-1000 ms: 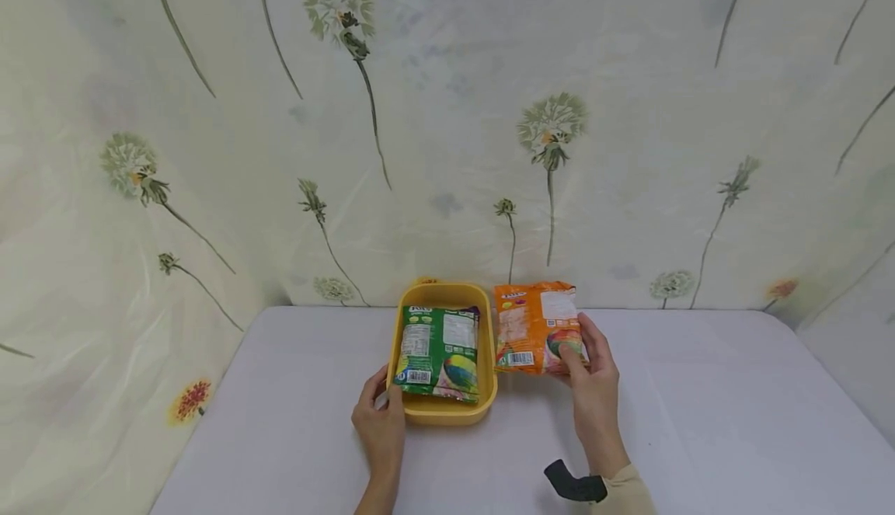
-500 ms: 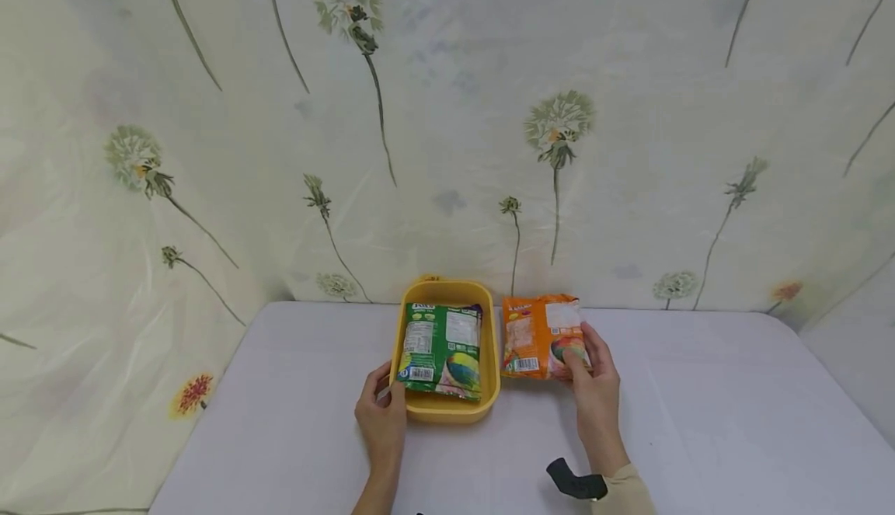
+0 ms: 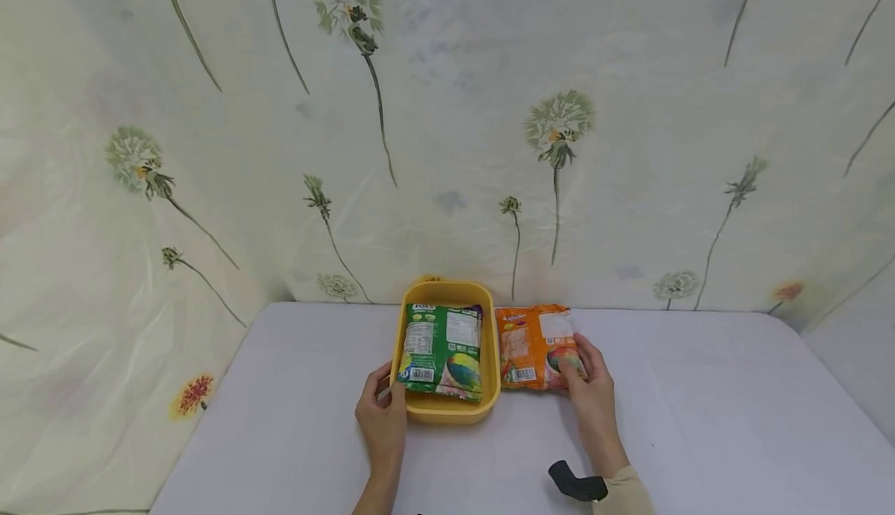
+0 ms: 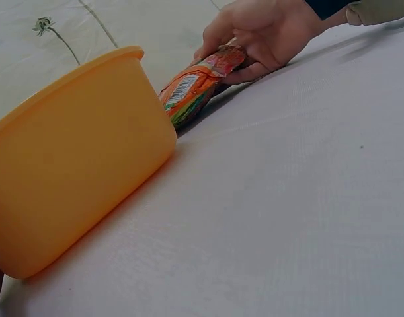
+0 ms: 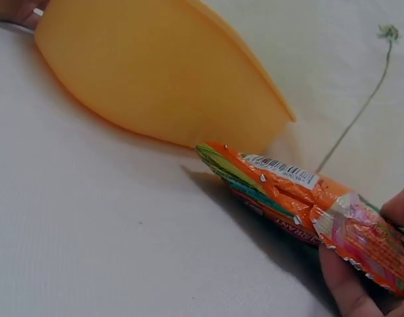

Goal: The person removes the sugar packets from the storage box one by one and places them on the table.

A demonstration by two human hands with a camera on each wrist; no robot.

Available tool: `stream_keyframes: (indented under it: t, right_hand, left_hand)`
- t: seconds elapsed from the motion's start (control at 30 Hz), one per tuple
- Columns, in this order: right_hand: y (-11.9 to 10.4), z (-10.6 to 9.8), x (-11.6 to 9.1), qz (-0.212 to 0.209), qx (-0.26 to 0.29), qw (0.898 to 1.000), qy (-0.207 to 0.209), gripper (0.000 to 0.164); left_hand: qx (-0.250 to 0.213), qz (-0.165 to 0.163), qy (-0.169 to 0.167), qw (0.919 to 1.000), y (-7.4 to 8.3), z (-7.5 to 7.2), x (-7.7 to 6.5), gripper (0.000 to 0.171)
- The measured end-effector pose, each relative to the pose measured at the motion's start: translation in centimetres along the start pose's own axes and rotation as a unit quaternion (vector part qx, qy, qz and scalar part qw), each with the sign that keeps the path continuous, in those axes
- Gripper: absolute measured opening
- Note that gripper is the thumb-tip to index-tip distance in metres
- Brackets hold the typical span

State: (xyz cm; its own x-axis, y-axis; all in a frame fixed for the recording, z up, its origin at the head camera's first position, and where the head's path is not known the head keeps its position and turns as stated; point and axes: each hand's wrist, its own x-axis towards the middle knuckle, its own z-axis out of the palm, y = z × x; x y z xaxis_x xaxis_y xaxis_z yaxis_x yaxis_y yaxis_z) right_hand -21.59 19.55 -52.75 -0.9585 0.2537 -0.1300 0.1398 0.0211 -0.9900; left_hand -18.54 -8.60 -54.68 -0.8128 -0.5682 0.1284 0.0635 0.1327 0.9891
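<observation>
In the head view a yellow plastic tub [image 3: 447,415] stands on the table, with a green candy bag [image 3: 440,352] lying face up inside. Another dark-edged packet shows slightly behind the green one. My left hand [image 3: 381,414] holds the tub at its near left corner, thumb by the rim. Close against the tub's right side is an orange candy bag [image 3: 534,344]. My right hand [image 3: 593,391] pinches its near right corner, thumb on top and fingers underneath. In the right wrist view the orange bag [image 5: 287,191] tilts over the table, its far end right at the tub's base.
A white-covered table [image 3: 713,414] spreads out on both sides. Behind it hangs a pale curtain [image 3: 447,142] printed with dandelions. A black strap [image 3: 576,482] sits at my right wrist beside a beige sleeve [image 3: 625,493].
My right hand has brought the orange bag down and nearer to me, then left against the tub's side. The left hand keeps its hold on the tub.
</observation>
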Motion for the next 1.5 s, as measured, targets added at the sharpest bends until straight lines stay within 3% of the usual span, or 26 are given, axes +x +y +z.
stream_keyframes:
  t: [0.17, 0.37, 0.7, 0.83, 1.07, 1.33, 1.5]
  right_hand:
    - [0.3, -0.3, 0.0, -0.028, -0.079, 0.996, 0.001, 0.058]
    - [0.7, -0.2, -0.1, -0.076, -0.192, 0.978, 0.011, 0.059]
    - [0.8, -0.4, -0.2, -0.072, -0.237, 0.969, -0.014, 0.060]
    - [0.9, -0.4, -0.1, -0.082, -0.237, 0.968, -0.018, 0.062]
    - [1.5, -0.4, -0.3, -0.090, -0.198, 0.976, 0.011, 0.067]
    - [1.4, -0.3, -0.4, -0.098, -0.190, 0.976, 0.028, 0.061]
    - [1.5, -0.3, -0.2, -0.093, -0.179, 0.978, 0.047, 0.055]
  left_hand:
    - [0.004, 0.001, 0.000, 1.0000, 0.0, 0.0, 0.0, 0.031]
    - [0.006, 0.007, -0.004, 0.9999, -0.1, 0.1, 0.0, 0.031]
    - [0.000, -0.006, -0.005, 1.0000, 0.0, -0.1, 0.1, 0.031]
    - [-0.006, -0.008, -0.008, 0.9999, 0.0, -0.1, 0.1, 0.030]
    - [0.001, -0.015, -0.014, 0.9998, 0.2, -0.1, 0.1, 0.029]
    - [0.009, -0.001, -0.036, 0.9993, 4.0, -1.0, -0.9, 0.031]
    - [0.006, -0.006, -0.035, 0.9994, 3.9, -1.0, -0.9, 0.030]
